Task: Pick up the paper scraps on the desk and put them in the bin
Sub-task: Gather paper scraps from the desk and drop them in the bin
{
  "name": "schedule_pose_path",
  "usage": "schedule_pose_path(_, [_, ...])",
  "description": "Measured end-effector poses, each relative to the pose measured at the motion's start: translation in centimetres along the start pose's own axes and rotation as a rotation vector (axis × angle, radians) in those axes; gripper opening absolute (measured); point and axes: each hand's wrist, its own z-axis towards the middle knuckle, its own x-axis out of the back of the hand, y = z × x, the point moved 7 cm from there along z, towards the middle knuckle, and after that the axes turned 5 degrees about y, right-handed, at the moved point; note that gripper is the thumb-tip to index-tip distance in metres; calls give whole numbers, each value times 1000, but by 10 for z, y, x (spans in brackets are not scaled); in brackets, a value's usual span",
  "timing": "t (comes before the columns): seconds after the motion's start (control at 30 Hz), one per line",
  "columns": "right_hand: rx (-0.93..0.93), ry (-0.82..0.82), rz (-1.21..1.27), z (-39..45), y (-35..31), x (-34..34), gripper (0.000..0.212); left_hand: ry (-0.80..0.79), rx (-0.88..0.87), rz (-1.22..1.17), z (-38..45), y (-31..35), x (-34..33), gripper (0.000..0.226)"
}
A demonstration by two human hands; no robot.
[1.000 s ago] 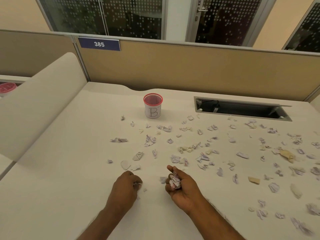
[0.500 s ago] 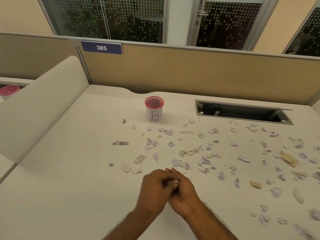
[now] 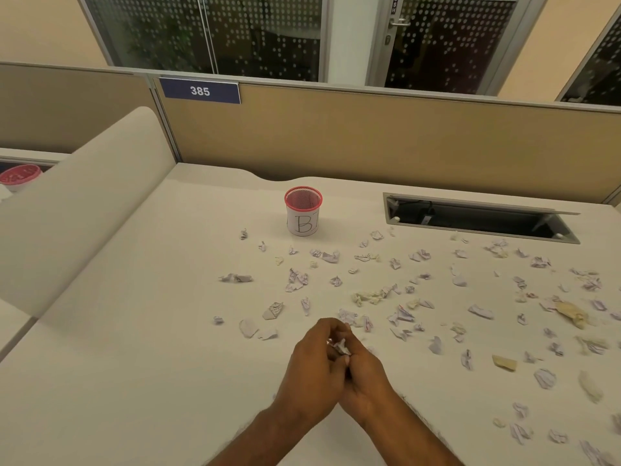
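My two hands meet above the near middle of the white desk [image 3: 134, 381]. My left hand [image 3: 314, 371] and my right hand [image 3: 368, 381] press together with curled fingers around a small wad of crumpled paper scraps [image 3: 340, 346] that pokes out between them. Several more scraps lie scattered over the desk, such as one pale piece [image 3: 248, 327] to the left of my hands and a cluster [image 3: 369, 297] beyond them. The bin [image 3: 303, 211], a small red mesh cup with a white label marked "B", stands upright farther back, apart from both hands.
An open cable hatch [image 3: 480, 218] is sunk into the desk at the back right. A tan partition [image 3: 369, 146] with a "385" sign closes the far edge. A curved white divider [image 3: 77, 210] rises on the left, with another red cup [image 3: 20, 174] behind it.
My left hand moved right from the desk surface to join my right hand, and both now close round the wad of scraps. The view shifted slightly.
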Motion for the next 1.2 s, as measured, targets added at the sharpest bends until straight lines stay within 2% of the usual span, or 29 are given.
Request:
schedule_pose_path(0.13, [24, 48, 10, 1, -6, 1, 26, -25, -19, 2, 3, 7, 3, 45])
schedule_pose_path(0.27, [38, 119, 21, 5, -11, 5, 27, 104, -46, 96, 6, 9, 12, 27])
schedule_pose_path(0.37, [59, 163, -33, 7, -16, 7, 25, 162, -46, 54, 6, 6, 16, 24])
schedule_pose_path(0.7, [106, 57, -37, 3, -23, -10, 12, 134, -35, 29, 15, 5, 8, 16])
schedule_pose_path(0.8, [109, 37, -26, 1, -24, -16, 21, 147, -11, 8, 17, 1, 9, 17])
schedule_pose_path(0.9, [159, 20, -70, 3, -29, -17, 20, 157, -2, 16, 20, 2, 9, 15])
schedule_pose_path(0.97, [152, 2, -115, 4, -30, -17, 20, 161, -48, 127, 19, 6, 7, 17])
schedule_pose_path(1.07, [80, -49, -68, 6, -25, -21, 31, 206, -236, 246, 11, 14, 11, 20])
schedule_pose_path(1.13, [69, -24, -28, 10, -21, -20, 29, 132, -294, 274, 13, 12, 0, 19])
schedule_pose_path(1.17, [88, 3, -45, 12, -21, -17, 28, -56, -256, 345, 12, 11, -23, 21])
schedule_pose_path(1.2, [119, 47, -83, 15, -21, -12, 28, -104, -270, 429, 15, 6, -24, 24])
